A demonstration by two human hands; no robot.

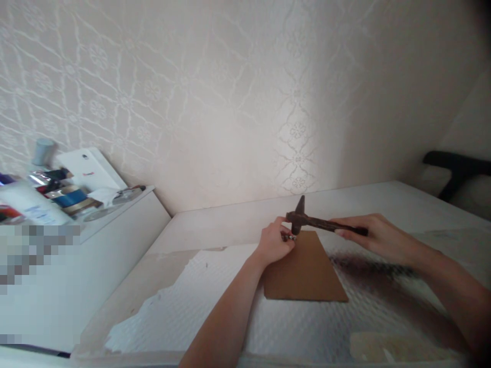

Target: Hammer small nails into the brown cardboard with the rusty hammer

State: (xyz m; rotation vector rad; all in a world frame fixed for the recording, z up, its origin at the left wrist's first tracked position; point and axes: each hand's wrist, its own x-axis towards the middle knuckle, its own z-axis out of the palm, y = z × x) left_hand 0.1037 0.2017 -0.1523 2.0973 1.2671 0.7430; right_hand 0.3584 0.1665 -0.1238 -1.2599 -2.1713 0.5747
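Note:
A brown board [305, 271] lies flat on the white table [230, 225]. My right hand [370, 235] is closed round the handle of a small dark hammer [307, 220], whose head hangs just above the board's far left corner. My left hand [274, 240] rests on that same corner, fingers pinched on a small shiny thing [288, 236] right under the hammer head. What that thing is I cannot make out.
Patterned wallpaper [230, 102] rises directly behind the table. A white cabinet [115, 225] stands at the left, its top crowded with several bottles, tubes and tins [57, 194]. A dark chair back [454, 166] shows at the far right. The table's covering [172, 286] is torn at the left.

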